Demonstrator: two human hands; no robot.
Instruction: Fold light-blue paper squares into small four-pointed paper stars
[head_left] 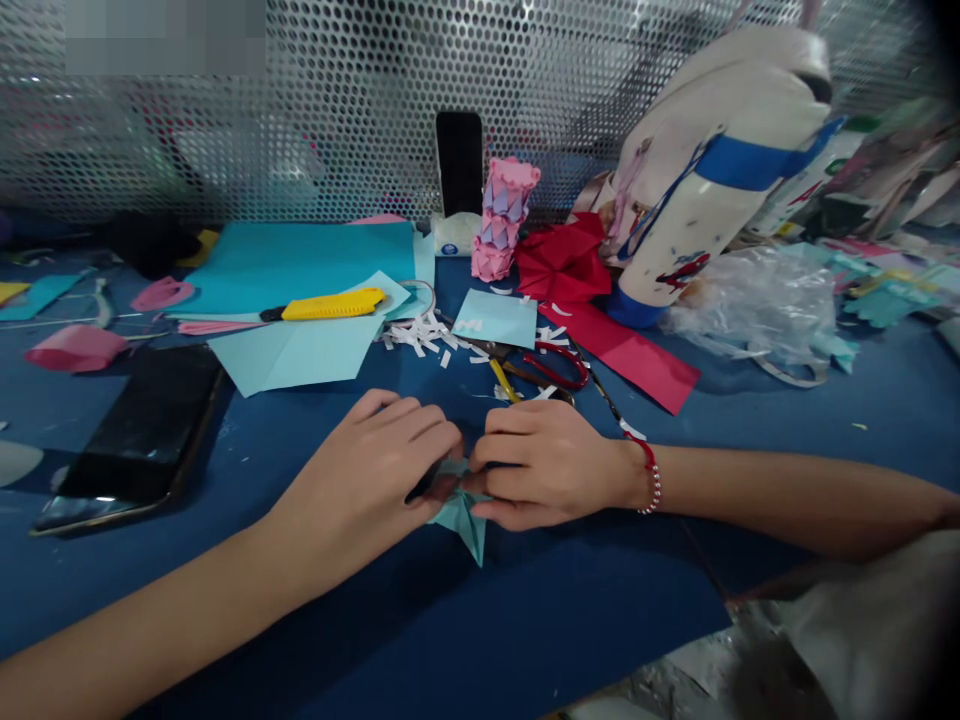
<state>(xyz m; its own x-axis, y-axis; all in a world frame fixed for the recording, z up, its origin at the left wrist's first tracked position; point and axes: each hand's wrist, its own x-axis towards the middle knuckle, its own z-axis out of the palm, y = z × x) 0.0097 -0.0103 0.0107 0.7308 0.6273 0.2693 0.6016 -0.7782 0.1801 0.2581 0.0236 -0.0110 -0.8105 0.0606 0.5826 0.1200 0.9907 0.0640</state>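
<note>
My left hand (375, 470) and my right hand (544, 462) meet at the middle of the blue table cover (525, 620). Both pinch a small folded piece of light blue paper (463, 515), whose pointed tip sticks out below the fingers. The fingers of both hands are curled and pressed together over the fold, hiding most of the paper. My right wrist wears a red and white bead bracelet (651, 475).
A black phone (142, 430) lies at the left. Behind the hands are teal paper sheets (300, 265), a yellow utility knife (330, 305), red-handled scissors (551, 370), white paper scraps, red paper (622, 350), a pink folded paper tower (502, 220), a white bottle (712, 170) and a perforated metal wall.
</note>
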